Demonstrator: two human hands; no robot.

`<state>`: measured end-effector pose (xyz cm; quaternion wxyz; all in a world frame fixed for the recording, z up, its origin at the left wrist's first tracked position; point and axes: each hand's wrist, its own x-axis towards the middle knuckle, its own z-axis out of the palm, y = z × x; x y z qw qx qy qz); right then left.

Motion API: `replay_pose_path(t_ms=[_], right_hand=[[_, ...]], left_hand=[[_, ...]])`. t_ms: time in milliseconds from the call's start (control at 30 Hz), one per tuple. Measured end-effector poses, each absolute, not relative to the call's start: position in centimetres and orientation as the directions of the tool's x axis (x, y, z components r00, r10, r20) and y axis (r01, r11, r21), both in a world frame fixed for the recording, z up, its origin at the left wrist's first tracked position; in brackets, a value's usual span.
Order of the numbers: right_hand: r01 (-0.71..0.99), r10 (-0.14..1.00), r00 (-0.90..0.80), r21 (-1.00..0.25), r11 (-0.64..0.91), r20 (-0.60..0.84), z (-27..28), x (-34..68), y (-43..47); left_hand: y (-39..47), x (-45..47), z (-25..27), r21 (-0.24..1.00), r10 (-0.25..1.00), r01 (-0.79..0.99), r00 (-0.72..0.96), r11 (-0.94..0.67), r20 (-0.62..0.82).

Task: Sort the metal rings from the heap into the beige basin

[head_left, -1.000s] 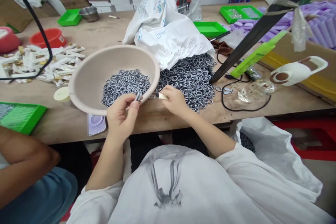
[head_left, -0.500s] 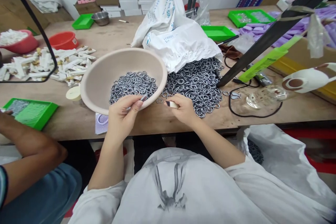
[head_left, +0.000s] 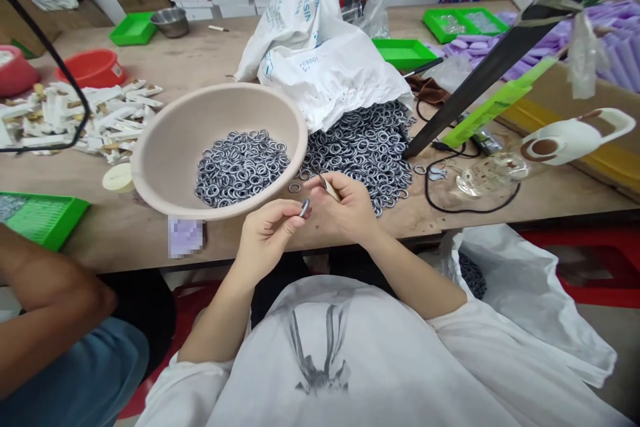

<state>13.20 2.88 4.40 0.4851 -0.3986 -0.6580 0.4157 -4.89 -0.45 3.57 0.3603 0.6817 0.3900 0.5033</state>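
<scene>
Thumb and fingers of my left hand (head_left: pixel 265 240) pinch one grey ring (head_left: pixel 305 207) in front of the basin's near rim. Close to it on the right, my right hand (head_left: pixel 354 208) is closed around a small tool with a flat pale handle (head_left: pixel 331 189) and a dark end; its exact kind is unclear. A wide beige basin (head_left: pixel 146 170) holds a heap of similar rings (head_left: pixel 240 167). Behind my right hand lies a big pile of loose grey rings (head_left: pixel 370 150), spilling from a white sack (head_left: pixel 335 73).
A slanted black post (head_left: pixel 450 93) rises at the right, near a clear bottle (head_left: pixel 493 172) and a black cable. White pieces (head_left: pixel 110 117) lie at the left. A co-worker's arm (head_left: pixel 50 293) is at lower left. An open white bag (head_left: pixel 520 280) hangs below the table's right edge.
My left hand has moved from over the basin's rim to the right and nearer my body, bringing the ring close to the tool. The view has shifted slightly.
</scene>
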Motion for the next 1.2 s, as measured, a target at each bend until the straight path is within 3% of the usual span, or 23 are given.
replay_pose_path(t_ms=[100, 267, 467, 600, 667, 800, 933, 1000, 1067, 1133, 1200], right_hand=[[0.305, 0.862, -0.313, -0.817, 0.49, 0.4, 4.7, 13.7, 2.1], [0.446, 0.838, -0.427, -0.727, 0.522, 0.339, 5.1, 13.9, 1.0], [0.442, 0.846, -0.441, -0.749, 0.495, 0.299, 4.3, 13.9, 1.9], [0.463, 0.933, -0.302, -0.826, 0.323, 0.195, 3.2, 14.3, 3.4], [0.372, 0.94, -0.271, -0.878, 0.3, 0.207, 3.3, 14.3, 3.4], [0.171, 0.866, -0.372, -0.892, 0.418, 0.334, 4.2, 13.7, 2.6], [0.344, 0.931, -0.275, -0.879, 0.329, 0.241, 3.2, 13.2, 4.6], [0.59, 0.932, -0.317, -0.733, 0.338, 0.175, 1.9, 12.9, 6.2], [0.776, 0.913, -0.395, -0.494, 0.391, 0.102, 0.7, 12.4, 7.4], [0.863, 0.902, -0.433, -0.285, 0.418, 0.011, -0.1, 11.6, 7.9], [0.894, 0.901, -0.43, -0.164, 0.417, -0.056, -0.6, 11.0, 7.9]], left_hand=[[-0.4, -4.9, 3.6, 0.862, 0.882, 0.193, 0.166, -0.469, 0.442], [-0.3, -4.8, 3.3, 0.84, 0.865, 0.208, 0.152, -0.501, 0.478], [-0.7, -4.9, 3.0, 0.799, 0.831, 0.229, 0.173, -0.557, 0.529], [-1.3, -5.2, 3.6, 0.757, 0.786, 0.231, 0.282, -0.612, 0.549], [-1.3, -5.2, 3.9, 0.72, 0.768, 0.279, 0.319, -0.636, 0.555], [-1.1, -5.1, 4.2, 0.617, 0.738, 0.406, 0.356, -0.674, 0.573], [-1.1, -5.8, 5.2, 0.595, 0.74, 0.441, 0.366, -0.672, 0.564], [-0.6, -6.9, 6.0, 0.566, 0.776, 0.56, 0.253, -0.604, 0.578], [0.6, -8.3, 6.8, 0.518, 0.824, 0.738, 0.09, -0.432, 0.56], [2.0, -9.5, 7.4, 0.477, 0.883, 0.856, -0.052, -0.201, 0.466], [2.9, -10.2, 7.5, 0.439, 0.911, 0.895, -0.11, -0.084, 0.398]])
